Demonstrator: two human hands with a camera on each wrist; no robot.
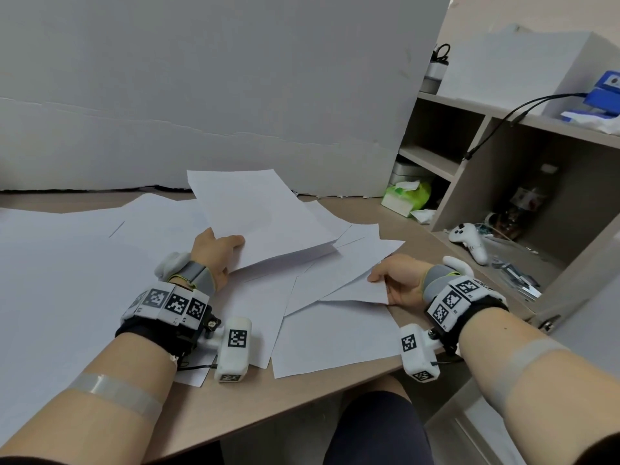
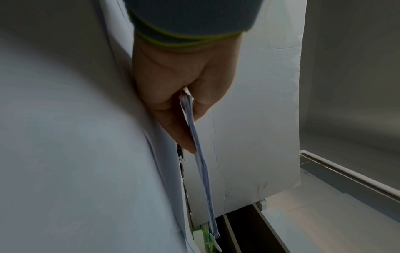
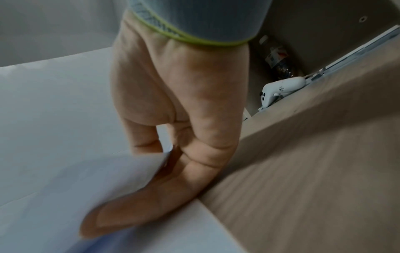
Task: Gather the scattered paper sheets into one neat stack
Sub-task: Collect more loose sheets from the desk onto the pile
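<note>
My left hand (image 1: 218,253) grips a thin bundle of white sheets (image 1: 261,216) by its near corner and holds it raised over the desk; the left wrist view shows the bundle's edge (image 2: 199,154) pinched between thumb and fingers (image 2: 184,135). My right hand (image 1: 396,280) pinches the near corner of a loose sheet (image 1: 349,273), thumb on top and fingers (image 3: 129,214) beneath it. Several more loose sheets (image 1: 332,337) lie overlapping on the desk (image 1: 302,394) between and under both hands.
A large white sheet (image 1: 60,263) covers the desk's left side. A grey board (image 1: 201,95) stands along the back. To the right, a shelf unit (image 1: 503,169) holds a green tissue pack (image 1: 406,196) and a white controller (image 1: 469,241).
</note>
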